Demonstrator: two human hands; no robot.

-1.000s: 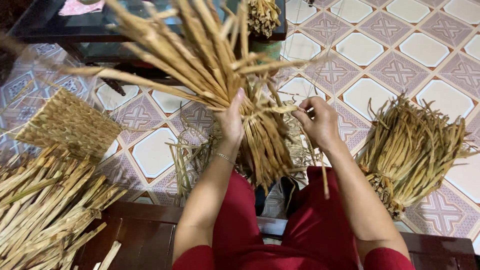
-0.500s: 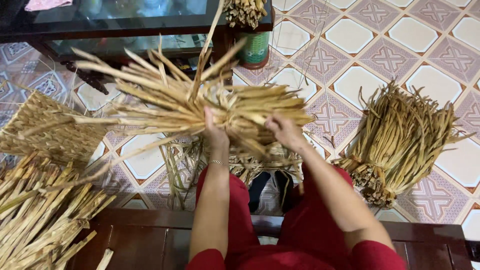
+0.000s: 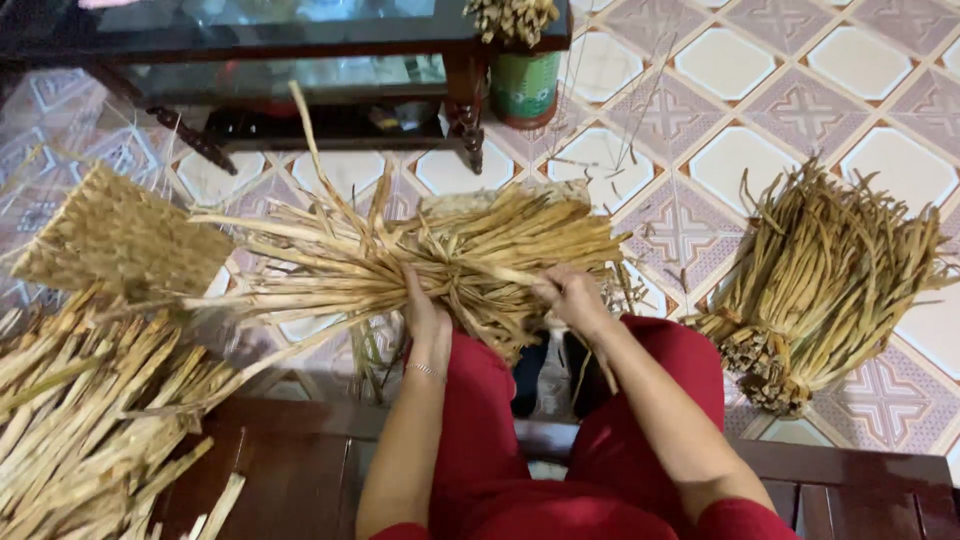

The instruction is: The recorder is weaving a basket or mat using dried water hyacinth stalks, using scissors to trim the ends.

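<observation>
My left hand (image 3: 428, 318) was clamped on the waist of the bundle of dried straw stalks (image 3: 440, 262), fingers curled round it from my side, and my right hand (image 3: 570, 297) gripped the same bundle just beside it, fingers closed on the thick end. The bundle lay straight ahead of my fingers, across my lap, its long axis running left to right: the neat, blunt end pointed right, the loose ends fanned out to the left, one stalk sticking up above the rest. Both hands were on it, so neither was nearer; the left held the narrow middle, the right the stouter part. One bundle in hand, then. Out to the right, well apart on the tiled floor (image 3: 720, 60), lay a second bundle (image 3: 830, 280), tied near its base, stalks fanning up and away. To my left, one woven straw mat piece (image 3: 120, 240) sat tilted near the loose ends, and beneath it a heap of loose flat stalks (image 3: 90, 410) spilled over the dark wooden bench edge (image 3: 300, 470). Beyond the bundle stood one low glass-topped table (image 3: 300, 40), with one green can (image 3: 525, 85) just beside its leg and another small bunch of straw (image 3: 512, 18) above that can.
</observation>
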